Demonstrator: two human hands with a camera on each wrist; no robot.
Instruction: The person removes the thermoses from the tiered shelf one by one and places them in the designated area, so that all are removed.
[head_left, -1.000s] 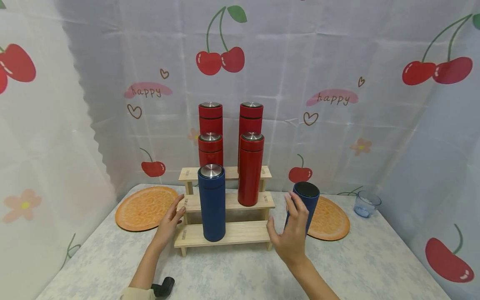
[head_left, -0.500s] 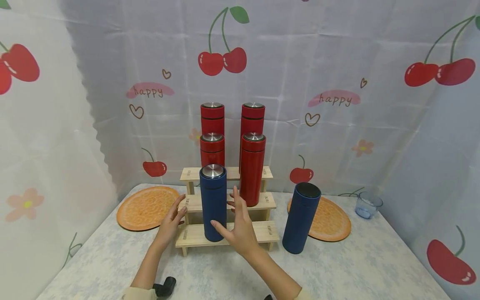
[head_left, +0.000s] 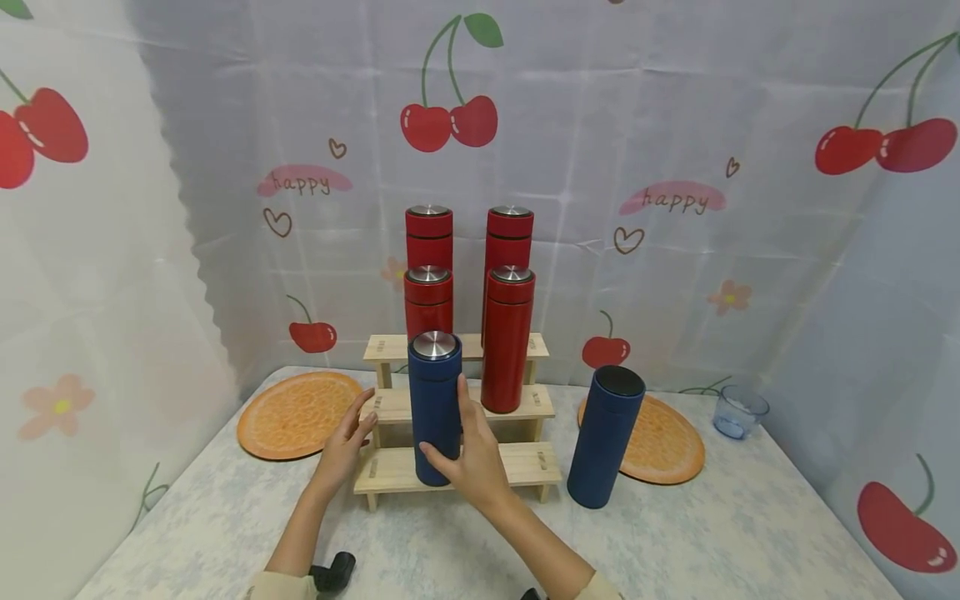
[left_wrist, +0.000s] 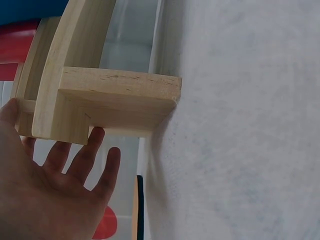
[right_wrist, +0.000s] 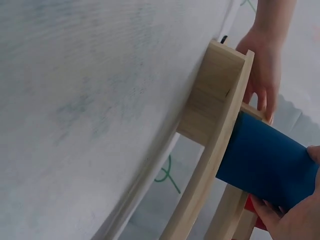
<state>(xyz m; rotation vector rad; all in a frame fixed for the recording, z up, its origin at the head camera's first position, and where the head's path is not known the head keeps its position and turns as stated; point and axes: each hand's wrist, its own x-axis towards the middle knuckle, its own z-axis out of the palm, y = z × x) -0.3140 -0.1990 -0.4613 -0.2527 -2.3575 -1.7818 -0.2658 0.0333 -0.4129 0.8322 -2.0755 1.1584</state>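
Note:
A blue thermos bottle [head_left: 435,408] with a steel lid stands near the middle of the lowest step of a wooden three-step rack [head_left: 517,462]. My right hand [head_left: 476,458] grips it, the thumb across its front and the other fingers at its right side. In the right wrist view the bottle [right_wrist: 270,162] lies between that thumb and fingers. My left hand [head_left: 341,446] is at the rack's left end, with spread, loosely bent fingers touching the wood [left_wrist: 75,117]. Red thermos bottles [head_left: 507,346] stand on the two upper steps, two on each.
Another blue bottle [head_left: 606,437] with a dark top stands on the table right of the rack. Orange round mats [head_left: 300,412] lie on both sides. A clear glass cup [head_left: 738,412] sits at the far right. A cherry-print curtain [head_left: 562,125] hangs behind.
My right hand has left the blue bottle on the right, crossed leftward and taken hold of the one on the lowest step, which has shifted slightly. The left hand has stayed by the rack.

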